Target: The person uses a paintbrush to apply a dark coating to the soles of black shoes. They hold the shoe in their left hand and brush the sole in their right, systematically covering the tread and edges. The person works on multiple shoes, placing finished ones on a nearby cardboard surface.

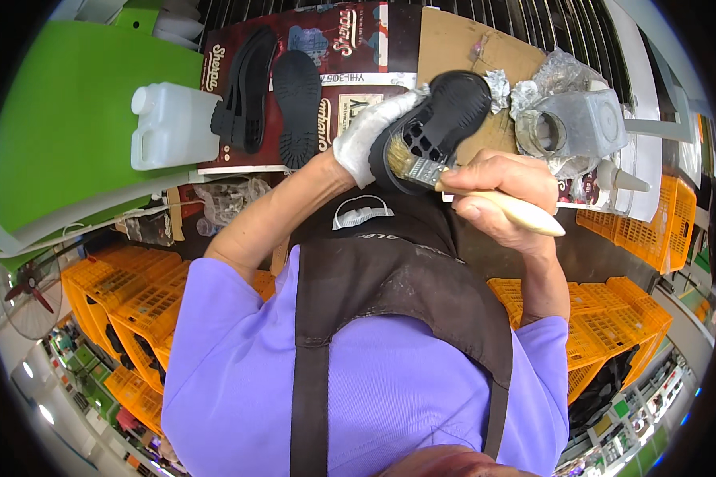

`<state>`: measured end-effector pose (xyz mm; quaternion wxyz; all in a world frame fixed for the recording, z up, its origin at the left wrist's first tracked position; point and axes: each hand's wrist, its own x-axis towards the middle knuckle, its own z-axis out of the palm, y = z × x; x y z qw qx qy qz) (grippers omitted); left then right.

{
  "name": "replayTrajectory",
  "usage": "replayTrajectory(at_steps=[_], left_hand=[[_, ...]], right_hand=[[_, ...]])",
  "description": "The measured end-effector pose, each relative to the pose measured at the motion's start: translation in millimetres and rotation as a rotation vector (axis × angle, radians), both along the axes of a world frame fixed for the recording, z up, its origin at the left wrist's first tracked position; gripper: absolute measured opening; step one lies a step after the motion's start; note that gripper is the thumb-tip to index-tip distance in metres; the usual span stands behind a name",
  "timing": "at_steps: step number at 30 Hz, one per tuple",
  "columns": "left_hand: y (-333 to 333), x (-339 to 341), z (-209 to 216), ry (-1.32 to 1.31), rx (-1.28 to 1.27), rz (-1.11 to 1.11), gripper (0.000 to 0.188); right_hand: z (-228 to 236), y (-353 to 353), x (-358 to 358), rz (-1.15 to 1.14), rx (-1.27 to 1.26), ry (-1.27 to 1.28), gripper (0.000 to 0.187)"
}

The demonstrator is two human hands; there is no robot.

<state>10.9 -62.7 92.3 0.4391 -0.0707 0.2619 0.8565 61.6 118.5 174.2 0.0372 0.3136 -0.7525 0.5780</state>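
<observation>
My left hand (367, 137), in a white glove, grips a black shoe sole (461, 102) by its left edge; the fingertips are partly hidden behind it. The sole is tilted, with its inner side and the open grid of its heel facing up. Bare, my right hand (511, 195) is closed around the pale wooden handle of a paintbrush (422, 168). The brush's bristles touch the heel end of the sole. Left of my gloved hand, another black sole (298, 107) lies tread up, and beside it a further black sole (250, 95) rests on its side on printed cardboard.
A white plastic jug (175, 127) stands at the left beside a green surface (79, 119). On the right are a cloudy plastic container (585, 123) with a round opening, crumpled wrap and a nozzle bottle (620, 178). Orange crates (127, 294) are stacked on both sides below.
</observation>
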Motion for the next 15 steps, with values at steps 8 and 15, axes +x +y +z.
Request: replayTrajectory(at_steps=[8, 15], left_hand=[[-8, 0, 13, 0.131, -0.109, -0.223, 0.034], [-13, -5, 7, 0.111, -0.012, -0.476, 0.028]], right_hand=[[12, 0, -8, 0.153, 0.010, -0.027, 0.021], [10, 0, -17, 0.271, 0.039, -0.072, 0.021]])
